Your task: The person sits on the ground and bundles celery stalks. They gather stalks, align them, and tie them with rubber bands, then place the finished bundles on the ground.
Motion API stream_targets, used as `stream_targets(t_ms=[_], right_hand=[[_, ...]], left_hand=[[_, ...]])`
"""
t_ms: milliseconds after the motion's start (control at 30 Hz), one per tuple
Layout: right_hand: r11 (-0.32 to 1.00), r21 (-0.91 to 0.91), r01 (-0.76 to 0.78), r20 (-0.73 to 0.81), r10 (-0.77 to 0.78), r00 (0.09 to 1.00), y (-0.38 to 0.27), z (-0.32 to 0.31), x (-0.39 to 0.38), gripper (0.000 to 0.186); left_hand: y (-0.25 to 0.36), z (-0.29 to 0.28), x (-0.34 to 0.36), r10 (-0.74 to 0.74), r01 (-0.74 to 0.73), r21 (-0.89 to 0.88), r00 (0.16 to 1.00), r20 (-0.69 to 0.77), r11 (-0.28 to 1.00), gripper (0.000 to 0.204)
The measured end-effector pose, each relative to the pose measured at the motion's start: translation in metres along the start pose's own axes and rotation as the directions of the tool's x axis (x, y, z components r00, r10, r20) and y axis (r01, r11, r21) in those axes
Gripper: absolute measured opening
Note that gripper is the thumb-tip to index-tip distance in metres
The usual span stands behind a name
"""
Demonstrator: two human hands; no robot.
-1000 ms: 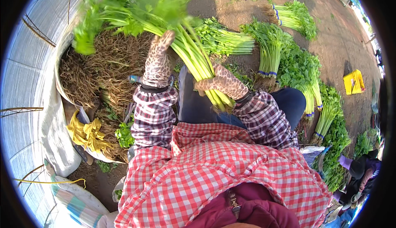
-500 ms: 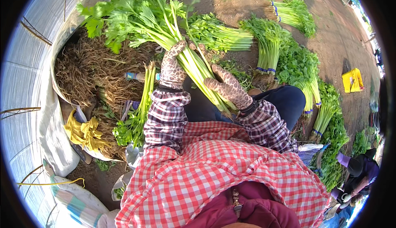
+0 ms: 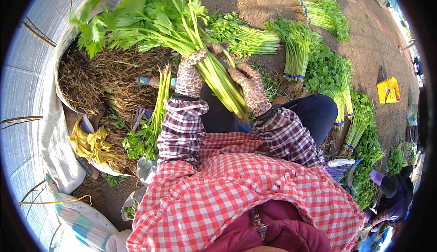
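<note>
Sunlit earth floor behind, and the right hand slips off the celery bundle, now pinching one stray stalk apart; the left hand clasps the rest.

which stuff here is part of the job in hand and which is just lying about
Part of the job, it seems:
celery bunch, in the left hand
thin stalk, at the right hand
tied bundles

Lying about:
yellow cloth
yellow container
</note>
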State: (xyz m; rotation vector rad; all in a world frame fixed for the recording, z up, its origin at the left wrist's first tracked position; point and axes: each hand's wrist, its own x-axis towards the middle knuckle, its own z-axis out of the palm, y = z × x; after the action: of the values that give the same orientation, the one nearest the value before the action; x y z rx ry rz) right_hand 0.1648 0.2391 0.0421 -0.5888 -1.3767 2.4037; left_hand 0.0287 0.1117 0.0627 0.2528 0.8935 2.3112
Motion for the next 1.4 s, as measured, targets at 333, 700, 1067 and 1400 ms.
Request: stream_targets(t_ms=[333, 700, 1067, 1400], right_hand=[[0.970, -0.233, 0.070, 0.147, -0.036, 0.988, -0.005, -0.015, -0.019, 0.017], [0.856, 0.515, -0.049, 0.263, -0.103, 0.959, 0.015, -0.073, 0.005, 0.022], [0.254, -0.774, 0.580, 0.564, -0.140, 0.814, -0.022, -0.005, -0.004, 0.087], [0.906, -0.245, -0.346, 0.340, 0.415, 0.844, -0.018, -0.009, -0.008, 0.041]], left_hand=[[-0.005, -0.017, 0.010, 0.137, -0.137, -0.006, 0.988, 0.077, 0.991, 0.028], [0.006, -0.021, 0.013, 0.121, -0.057, -0.290, 0.971, 0.207, 0.955, 0.015], [0.014, 0.002, 0.004, 0.114, -0.113, 0.023, 0.993, -0.045, 0.993, 0.022], [-0.020, -0.007, -0.015, -0.051, 0.065, -0.193, 0.996, 0.080, 0.979, 0.047]])
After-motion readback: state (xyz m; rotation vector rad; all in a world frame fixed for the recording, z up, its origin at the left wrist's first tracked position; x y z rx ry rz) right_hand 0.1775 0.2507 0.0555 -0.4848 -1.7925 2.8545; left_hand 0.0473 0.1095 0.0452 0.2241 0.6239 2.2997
